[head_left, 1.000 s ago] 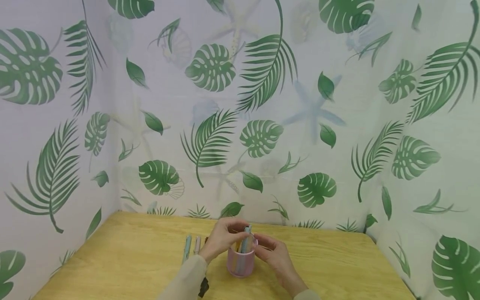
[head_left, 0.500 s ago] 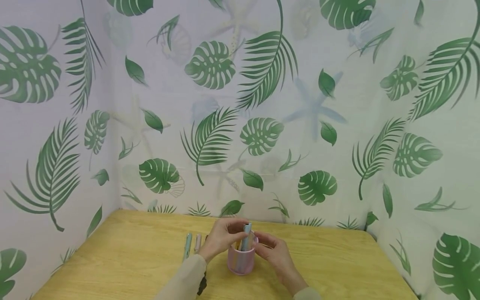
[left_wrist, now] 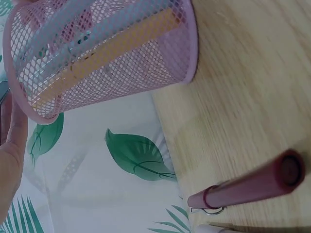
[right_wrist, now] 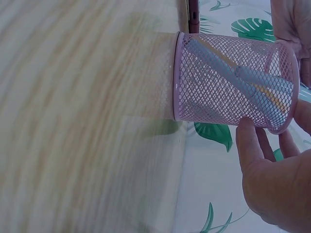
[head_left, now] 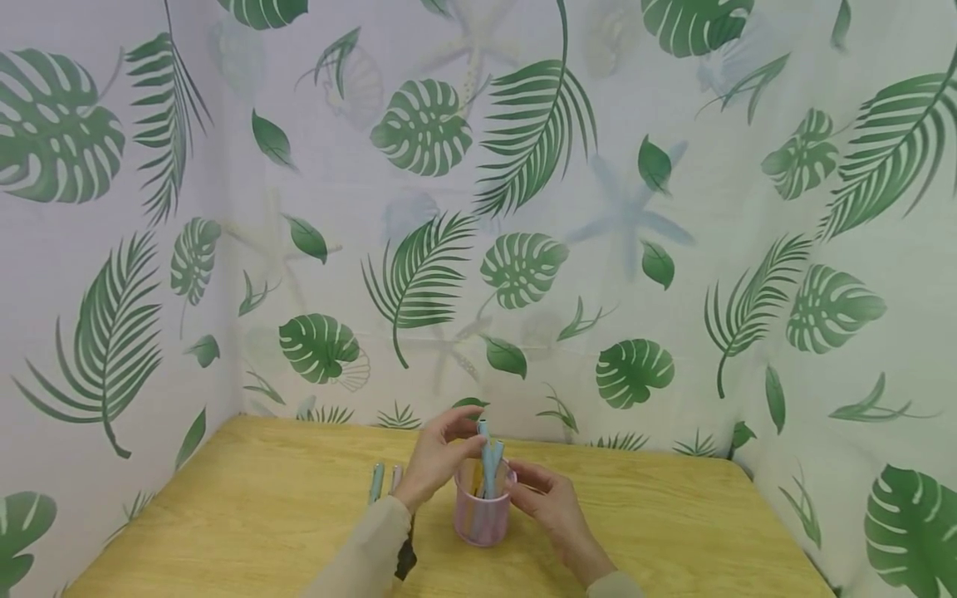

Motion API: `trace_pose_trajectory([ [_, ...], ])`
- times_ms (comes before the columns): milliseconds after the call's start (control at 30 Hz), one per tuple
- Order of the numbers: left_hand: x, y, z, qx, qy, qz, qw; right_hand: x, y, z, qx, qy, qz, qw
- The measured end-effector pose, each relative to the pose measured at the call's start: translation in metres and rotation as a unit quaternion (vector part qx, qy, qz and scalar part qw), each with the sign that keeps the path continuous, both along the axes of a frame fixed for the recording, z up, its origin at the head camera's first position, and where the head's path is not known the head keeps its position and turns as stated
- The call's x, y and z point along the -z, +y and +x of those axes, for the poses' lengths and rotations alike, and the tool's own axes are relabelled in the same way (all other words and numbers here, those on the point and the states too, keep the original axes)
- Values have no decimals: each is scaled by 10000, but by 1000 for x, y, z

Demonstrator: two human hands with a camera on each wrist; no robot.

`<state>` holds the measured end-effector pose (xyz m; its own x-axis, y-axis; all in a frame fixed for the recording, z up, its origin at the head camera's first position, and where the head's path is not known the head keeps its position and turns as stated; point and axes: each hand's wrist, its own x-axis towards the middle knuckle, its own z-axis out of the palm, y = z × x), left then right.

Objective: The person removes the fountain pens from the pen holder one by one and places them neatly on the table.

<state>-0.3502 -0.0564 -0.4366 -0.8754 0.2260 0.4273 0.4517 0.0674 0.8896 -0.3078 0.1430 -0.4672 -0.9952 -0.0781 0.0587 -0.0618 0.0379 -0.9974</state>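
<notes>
A pink mesh pen holder [head_left: 482,523] stands upright on the table between both hands. My left hand [head_left: 439,457] pinches the upper part of a light blue pen [head_left: 483,427] between thumb and fingers, with the pen's lower end inside the holder. Another light blue pen [head_left: 498,455] leans in the holder, and a yellow-orange pencil-like stick [left_wrist: 116,51] shows through the mesh. My right hand [head_left: 549,505] grips the holder near its rim from the right; in the right wrist view its fingertips [right_wrist: 247,128] lie against the mesh.
Left of the holder, a teal pen [head_left: 377,480] and a pale pink pen [head_left: 396,475] lie on the wooden table [head_left: 247,515]. A dark red pen [left_wrist: 248,187] lies beside them, seen in the left wrist view. Leaf-printed cloth [head_left: 449,291] encloses the table's back and sides.
My left hand has risen slightly with the light blue pen, which now sticks up higher and further left than the other one. The right hand and holder have stayed in place.
</notes>
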Motion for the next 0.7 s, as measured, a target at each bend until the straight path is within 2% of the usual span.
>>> trace_pose_trajectory([
  [300,-8,-2,-5,-89,-243,668,9974,1,-1,-1,12,41,-31,10000],
  [500,-13,-7,-7,-60,-173,1018,9946,-1,2,-1,-63,92,-34,9999],
  [700,-19,-15,-4,-278,-171,1275,9913,2,2,0,-103,92,-21,9999],
])
